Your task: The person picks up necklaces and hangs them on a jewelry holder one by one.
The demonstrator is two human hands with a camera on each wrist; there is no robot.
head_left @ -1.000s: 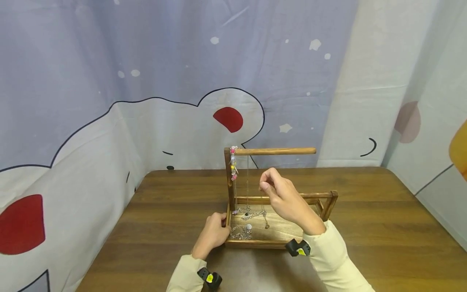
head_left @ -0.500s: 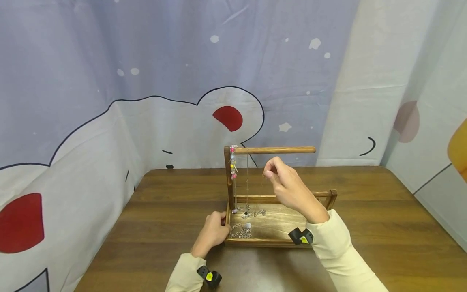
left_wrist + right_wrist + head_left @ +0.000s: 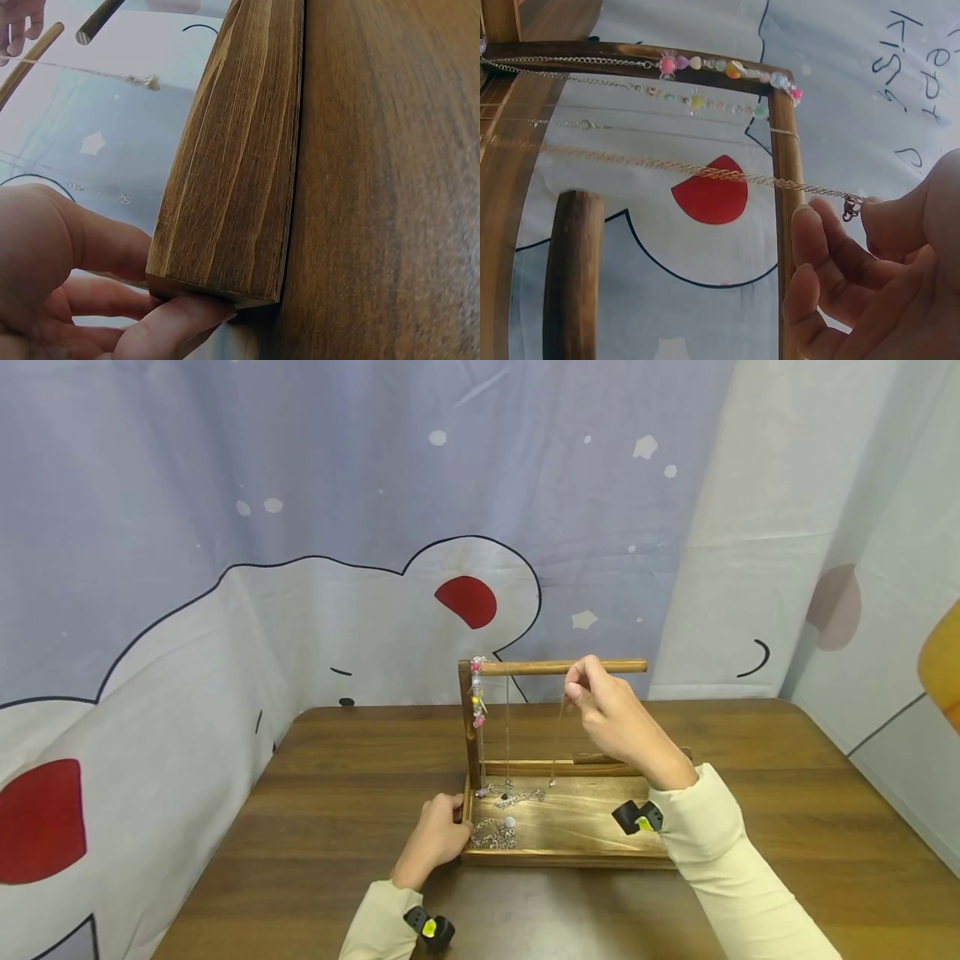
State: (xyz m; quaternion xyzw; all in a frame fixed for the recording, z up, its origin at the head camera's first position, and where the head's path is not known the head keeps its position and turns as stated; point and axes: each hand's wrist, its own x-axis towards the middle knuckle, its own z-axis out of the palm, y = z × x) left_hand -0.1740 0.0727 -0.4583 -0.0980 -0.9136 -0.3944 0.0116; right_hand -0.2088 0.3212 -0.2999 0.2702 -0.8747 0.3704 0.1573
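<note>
In the head view, my right hand [image 3: 611, 710] is just below the upper bar [image 3: 525, 668] of a wooden jewelry stand. Thumb and forefinger pinch one end of a thin gold chain necklace [image 3: 667, 165], its small clasp showing at the fingertips in the right wrist view. The necklace [image 3: 558, 735] hangs straight down, a small pendant at its lower end over the tray. My left hand [image 3: 435, 831] grips the left end of the stand's tray [image 3: 570, 860]. Seen from the left wrist, its fingers [image 3: 112, 240] and thumb hold the tray's corner [image 3: 217, 277].
A beaded necklace [image 3: 477, 693] hangs at the bar's left end, by the upright post [image 3: 468, 735]. Beside it hangs another thin chain [image 3: 507, 727]. Silver chains [image 3: 495, 837] lie at the tray's left side. A shorter lower bar [image 3: 600, 758] stands behind the right arm.
My right hand has risen and shifted right, lifting the gold necklace from the tray up toward the upper bar. The left hand has stayed on the tray's end.
</note>
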